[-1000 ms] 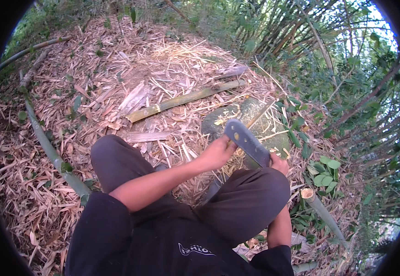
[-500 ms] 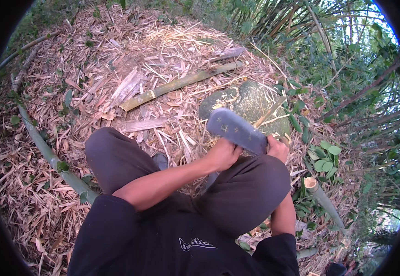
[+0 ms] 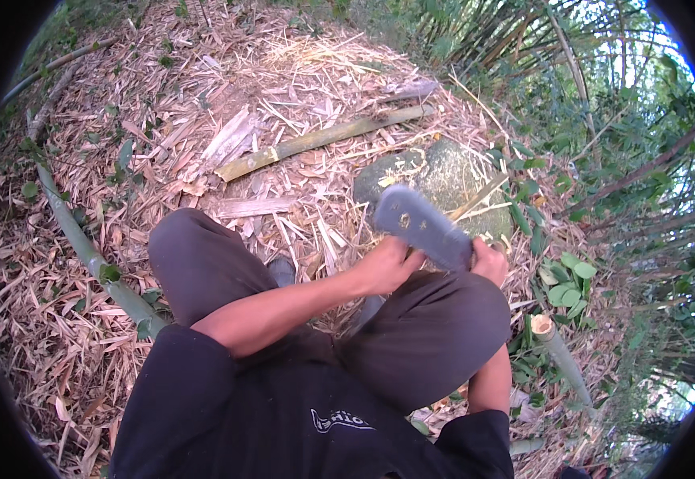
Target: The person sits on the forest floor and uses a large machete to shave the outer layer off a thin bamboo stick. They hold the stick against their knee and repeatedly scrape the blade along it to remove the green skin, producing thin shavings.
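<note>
A dark grey, flat, oblong piece (image 3: 423,227) with a rounded far end and several pale patches is held just above my right knee. Motion blurs it, and I cannot make out its kind. My left hand (image 3: 390,265) is closed at its lower edge, thumb and fingers pressed together. At its right end my right hand (image 3: 489,260) is closed, with fingers curled against the edge. Behind the piece, a split bamboo strip (image 3: 481,196) slants over a mossy stone (image 3: 455,172); its lower end is hidden.
Ahead, a cut bamboo pole (image 3: 323,142) lies on dry leaf litter. A long green pole (image 3: 84,243) runs along the left. On the right are a hollow bamboo piece (image 3: 559,355), green leaves (image 3: 568,283) and dense bamboo growth. My bent knees flank the work.
The grey piece has tilted more steeply, its right end lower. Both hands keep their hold, and the whole view has shifted slightly.
</note>
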`<state>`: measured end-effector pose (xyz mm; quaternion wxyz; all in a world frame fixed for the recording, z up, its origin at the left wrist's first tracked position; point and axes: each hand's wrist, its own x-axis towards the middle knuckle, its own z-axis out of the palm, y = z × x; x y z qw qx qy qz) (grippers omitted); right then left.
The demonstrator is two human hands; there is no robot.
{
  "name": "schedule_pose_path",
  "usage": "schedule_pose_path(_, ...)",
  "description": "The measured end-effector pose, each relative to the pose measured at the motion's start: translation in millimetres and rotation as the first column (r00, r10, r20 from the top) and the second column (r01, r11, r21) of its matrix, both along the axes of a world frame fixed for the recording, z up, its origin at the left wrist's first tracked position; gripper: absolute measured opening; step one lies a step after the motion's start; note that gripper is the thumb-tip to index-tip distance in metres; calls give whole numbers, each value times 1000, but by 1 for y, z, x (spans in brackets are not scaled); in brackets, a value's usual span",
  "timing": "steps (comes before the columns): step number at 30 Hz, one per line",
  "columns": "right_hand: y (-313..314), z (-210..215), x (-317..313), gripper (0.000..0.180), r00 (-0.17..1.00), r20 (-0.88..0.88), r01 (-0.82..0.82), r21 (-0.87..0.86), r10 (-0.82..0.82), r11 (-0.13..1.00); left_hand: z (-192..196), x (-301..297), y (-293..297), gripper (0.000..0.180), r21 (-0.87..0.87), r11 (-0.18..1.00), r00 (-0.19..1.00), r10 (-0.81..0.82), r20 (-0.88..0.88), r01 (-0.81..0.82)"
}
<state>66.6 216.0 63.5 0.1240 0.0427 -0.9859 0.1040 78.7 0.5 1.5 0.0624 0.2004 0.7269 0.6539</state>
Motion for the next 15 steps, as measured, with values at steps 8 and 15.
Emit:
schedule_pose_path(8,14,0,3,30,989,144,31,-132,-12,991,22,9,1,29,-47,999,968,8,249,4)
schedule_pose_path(15,7,-3,-5,14,973,-114,-206,-31,201,978,17,-9,-2,30,-25,998,999,53,-12,-53)
